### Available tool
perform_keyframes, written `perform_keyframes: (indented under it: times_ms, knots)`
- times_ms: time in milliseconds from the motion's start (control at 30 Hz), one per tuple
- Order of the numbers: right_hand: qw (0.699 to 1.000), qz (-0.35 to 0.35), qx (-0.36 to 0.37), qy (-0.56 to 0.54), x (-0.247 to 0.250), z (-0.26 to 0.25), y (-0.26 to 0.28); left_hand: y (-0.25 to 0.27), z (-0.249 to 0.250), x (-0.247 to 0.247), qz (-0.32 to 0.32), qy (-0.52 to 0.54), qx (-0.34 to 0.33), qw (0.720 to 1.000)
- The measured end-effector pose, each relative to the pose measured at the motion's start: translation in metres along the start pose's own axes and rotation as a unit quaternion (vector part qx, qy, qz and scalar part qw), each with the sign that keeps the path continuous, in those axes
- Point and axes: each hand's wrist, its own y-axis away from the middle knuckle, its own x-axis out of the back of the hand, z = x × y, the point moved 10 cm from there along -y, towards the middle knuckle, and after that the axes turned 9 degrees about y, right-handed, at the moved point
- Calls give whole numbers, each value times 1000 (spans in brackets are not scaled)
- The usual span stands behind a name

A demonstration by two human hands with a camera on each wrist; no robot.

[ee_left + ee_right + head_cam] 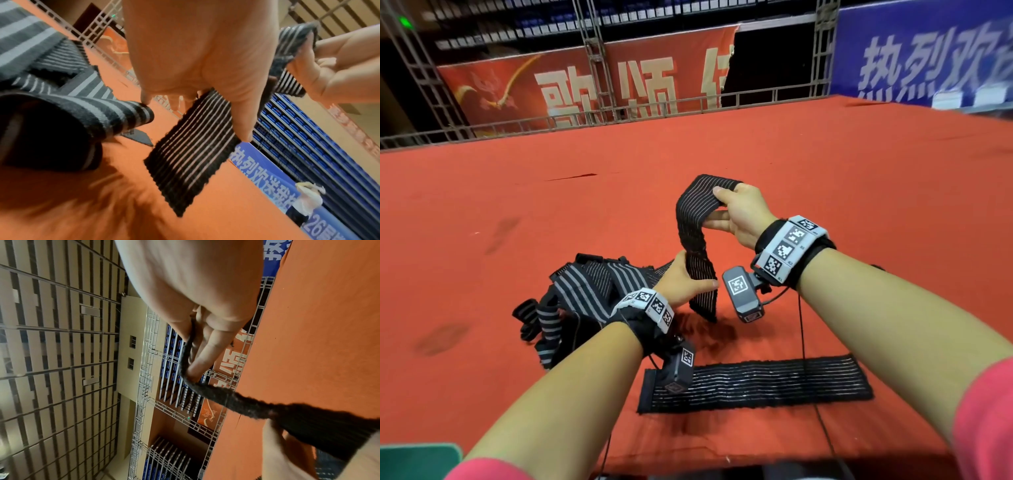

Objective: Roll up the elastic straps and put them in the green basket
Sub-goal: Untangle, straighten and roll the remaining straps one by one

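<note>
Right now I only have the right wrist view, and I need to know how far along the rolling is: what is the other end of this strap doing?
Observer: The left hand pinches the strap lower down; its end hangs free, unrolled.
Operator: Any straps left on the cloth?
Observer: One flat strap lies nearest the person, and a tangled pile sits to the left.
Operator: Is the basket in sight?
Observer: Only a green corner at the bottom left; I can't tell what it is.
</note>
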Motion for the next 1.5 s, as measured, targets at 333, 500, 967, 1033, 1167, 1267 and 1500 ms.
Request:
perform_keyframes:
  times_ms: [333, 500, 967, 1033, 1167, 1267, 1500]
  knots:
    - [1000, 19, -1, -4, 17, -15, 29, 24, -13, 7, 21, 26, 48, 998]
    - [999, 22, -13, -28, 22, -19, 45, 38, -14, 0, 3, 45, 72, 996]
    - [998, -6, -22, -58, 20, -23, 58, 47, -20, -36, -80, 47, 101, 991]
    - [997, 3, -24, -70, 26, -21, 56, 51, -29, -37, -82, 52, 118, 988]
    - [997, 29, -24, -73, 37, -12, 49, 58, -45, -33, -89, 75, 146, 982]
    - [996, 54, -27, -70, 48, -4, 44, 59, -51, -25, -83, 98, 151, 980]
    - [989, 127, -45, -60, 79, 19, 39, 69, -84, 7, -7, 113, 209, 971]
